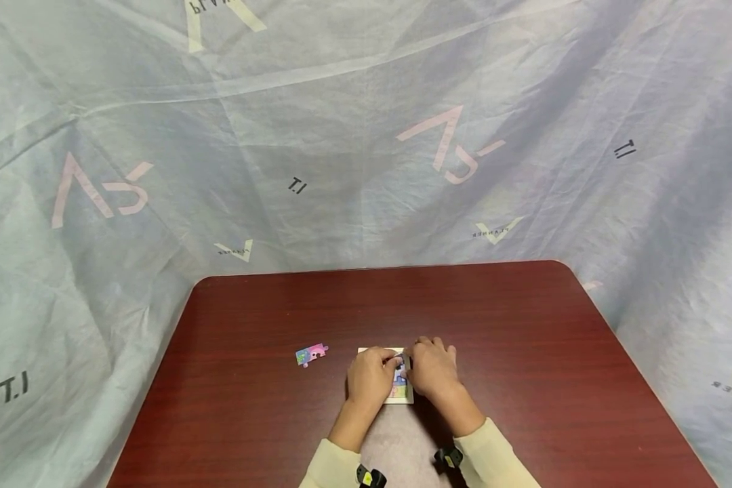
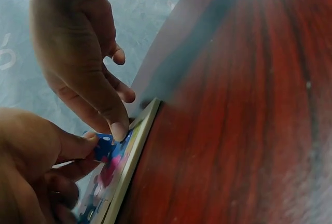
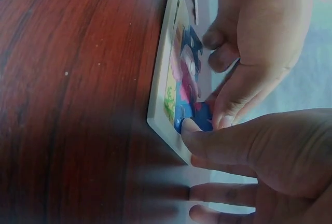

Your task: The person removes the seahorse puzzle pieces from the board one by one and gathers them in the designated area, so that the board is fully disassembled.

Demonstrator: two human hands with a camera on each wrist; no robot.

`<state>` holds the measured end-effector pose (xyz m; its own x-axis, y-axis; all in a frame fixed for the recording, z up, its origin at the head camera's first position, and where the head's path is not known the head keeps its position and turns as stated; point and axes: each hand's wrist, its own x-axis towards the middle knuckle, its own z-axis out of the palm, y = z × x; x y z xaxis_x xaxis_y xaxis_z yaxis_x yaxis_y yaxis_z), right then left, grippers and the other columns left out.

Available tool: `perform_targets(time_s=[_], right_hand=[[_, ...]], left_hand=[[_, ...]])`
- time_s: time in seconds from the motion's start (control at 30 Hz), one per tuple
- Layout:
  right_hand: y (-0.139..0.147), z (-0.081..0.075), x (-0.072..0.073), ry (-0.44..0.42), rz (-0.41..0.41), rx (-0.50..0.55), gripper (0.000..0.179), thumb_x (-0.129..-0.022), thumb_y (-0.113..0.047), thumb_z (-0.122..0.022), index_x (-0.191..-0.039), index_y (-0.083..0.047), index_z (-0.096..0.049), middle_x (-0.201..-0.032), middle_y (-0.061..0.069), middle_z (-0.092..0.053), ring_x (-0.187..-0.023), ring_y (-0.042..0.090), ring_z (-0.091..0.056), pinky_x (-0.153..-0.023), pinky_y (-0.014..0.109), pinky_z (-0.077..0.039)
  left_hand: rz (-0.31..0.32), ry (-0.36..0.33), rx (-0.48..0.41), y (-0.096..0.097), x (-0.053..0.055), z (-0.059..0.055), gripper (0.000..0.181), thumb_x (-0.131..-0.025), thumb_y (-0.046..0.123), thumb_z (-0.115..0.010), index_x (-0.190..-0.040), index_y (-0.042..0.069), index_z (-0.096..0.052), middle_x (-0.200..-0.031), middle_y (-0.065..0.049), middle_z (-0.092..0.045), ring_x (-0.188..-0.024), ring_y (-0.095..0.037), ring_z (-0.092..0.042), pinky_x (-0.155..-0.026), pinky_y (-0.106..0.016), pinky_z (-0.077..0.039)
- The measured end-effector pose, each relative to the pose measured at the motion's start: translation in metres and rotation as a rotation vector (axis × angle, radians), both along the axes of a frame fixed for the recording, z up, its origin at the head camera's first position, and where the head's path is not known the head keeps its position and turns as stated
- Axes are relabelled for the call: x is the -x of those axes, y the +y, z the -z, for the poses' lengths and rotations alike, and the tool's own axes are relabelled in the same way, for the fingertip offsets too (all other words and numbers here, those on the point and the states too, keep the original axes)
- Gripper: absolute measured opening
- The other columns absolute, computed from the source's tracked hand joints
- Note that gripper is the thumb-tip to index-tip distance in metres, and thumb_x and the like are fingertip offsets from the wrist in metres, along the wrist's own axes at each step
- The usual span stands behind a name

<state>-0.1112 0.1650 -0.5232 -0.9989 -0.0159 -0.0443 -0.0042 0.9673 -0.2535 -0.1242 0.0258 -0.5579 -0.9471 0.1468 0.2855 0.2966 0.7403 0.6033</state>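
A small jigsaw board (image 1: 398, 400) with a pale raised frame lies on the table between the hands, partly hidden by them. Pink, blue and yellow-green puzzle pieces fill part of it. My left hand (image 1: 369, 381) pinches a dark blue puzzle piece (image 2: 102, 145) between thumb and fingers, tilted up at the board's far end. My right hand (image 1: 432, 367) is at the board's far right corner. Its thumb (image 3: 191, 130) presses down by the blue piece, while the other fingers stretch out past the frame.
A joined pink, blue and green puzzle section (image 1: 311, 354) lies on the table to the left of the board. The dark red wooden table (image 1: 250, 420) has rounded far corners. Behind it hangs a grey printed cloth (image 1: 354, 169).
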Motion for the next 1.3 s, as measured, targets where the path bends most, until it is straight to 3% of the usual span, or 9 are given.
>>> perform_targets(time_s=[0.3,0.57,0.83,1.03,1.3], right_hand=[[-0.003,0.000,0.001,-0.004,-0.001,-0.006,0.025,-0.079,-0.027,-0.090,-0.101,-0.022,-0.082,-0.115,0.008,-0.074,-0.109,0.035,-0.063,-0.085,0.057,-0.044],[-0.002,-0.003,0.001,-0.003,-0.018,-0.004,0.020,-0.079,-0.027,-0.090,-0.096,-0.020,-0.081,-0.114,0.008,-0.074,-0.108,0.035,-0.063,-0.083,0.056,-0.044],[0.003,-0.003,0.001,-0.012,-0.010,0.002,0.018,-0.080,-0.036,-0.084,-0.083,-0.019,-0.078,-0.116,0.010,-0.074,-0.111,0.038,-0.063,-0.089,0.060,-0.045],[-0.001,0.000,0.003,-0.021,0.007,0.008,0.020,-0.085,-0.037,-0.080,-0.076,-0.021,-0.074,-0.113,0.008,-0.074,-0.110,0.036,-0.062,-0.089,0.057,-0.044],[-0.005,0.007,0.003,0.013,0.018,-0.022,0.024,-0.080,-0.039,-0.089,-0.076,-0.021,-0.074,-0.107,0.008,-0.073,-0.106,0.035,-0.062,-0.086,0.056,-0.045]], left_hand=[[-0.012,-0.098,-0.092,-0.002,0.000,-0.001,0.006,-0.091,0.024,-0.081,-0.089,0.021,-0.085,-0.088,0.002,-0.082,-0.084,-0.021,-0.079,-0.068,-0.040,-0.057],[0.077,-0.072,-0.155,-0.006,0.004,-0.001,0.006,-0.090,0.016,-0.081,-0.087,0.012,-0.084,-0.079,0.001,-0.079,-0.070,-0.009,-0.065,-0.061,-0.028,-0.051],[0.175,-0.072,-0.165,-0.008,0.010,-0.006,0.006,-0.087,0.012,-0.084,-0.081,0.011,-0.084,-0.077,-0.001,-0.079,-0.067,-0.005,-0.062,-0.062,-0.023,-0.052],[0.190,-0.096,-0.144,-0.011,0.011,-0.009,0.004,-0.086,0.013,-0.085,-0.083,0.011,-0.085,-0.080,0.000,-0.081,-0.071,-0.005,-0.067,-0.066,-0.025,-0.055],[0.177,-0.113,-0.155,-0.011,0.008,-0.007,0.006,-0.087,0.012,-0.084,-0.083,0.009,-0.085,-0.080,-0.001,-0.081,-0.071,-0.007,-0.068,-0.066,-0.025,-0.055]])
